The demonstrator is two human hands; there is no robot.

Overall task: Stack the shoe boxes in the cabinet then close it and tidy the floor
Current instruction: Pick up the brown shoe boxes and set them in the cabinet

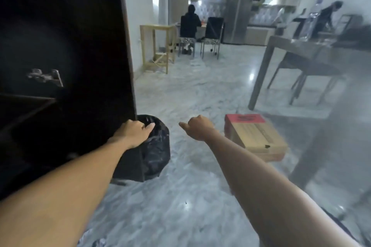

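Note:
A brown cardboard shoe box (257, 137) with a red end lies on the marble floor, to the right of my right hand (197, 127). That hand hovers above the floor with fingers curled in and nothing in it, apart from the box. My left hand (133, 130) rests on the edge of the dark cabinet door (80, 66), fingers wrapped around it. The cabinet's inside is dark and its contents are hidden.
A black plastic bag (156, 146) sits on the floor against the door's lower edge. A grey table (301, 50) with chairs stands at the right. Farther back are a wooden stool frame (156, 46), two chairs, a seated person and another person at a counter.

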